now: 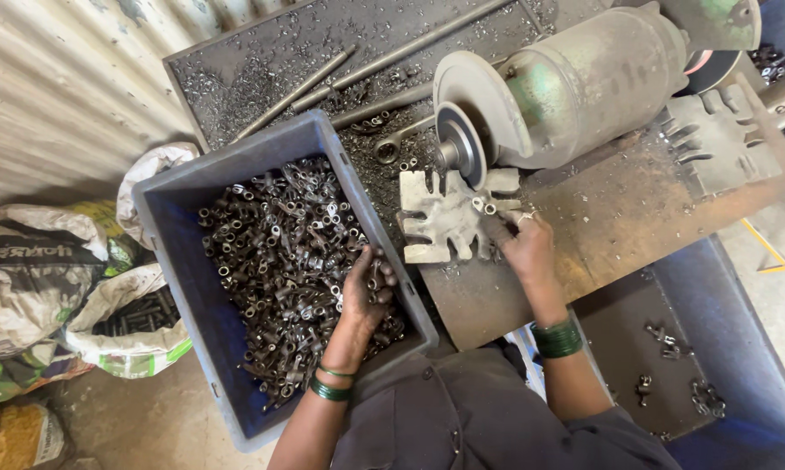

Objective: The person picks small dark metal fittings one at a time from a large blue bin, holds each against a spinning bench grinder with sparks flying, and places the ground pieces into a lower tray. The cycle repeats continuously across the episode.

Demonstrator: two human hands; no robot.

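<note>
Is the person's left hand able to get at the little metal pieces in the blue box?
Probably yes. The left hand is already down inside the open blue crate, resting on the heap of small metal parts. The crate has no lid, and nothing lies between the hand and the parts.

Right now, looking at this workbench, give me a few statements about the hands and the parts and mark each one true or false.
1. The left hand is in the blue crate of small metal parts. True.
2. The right hand rests in the crate. False: it is at the grey slotted plate by the grinding wheel.
3. Both wrists carry green bangles. True.
4. The crate is empty. False: it holds many parts.
</note>
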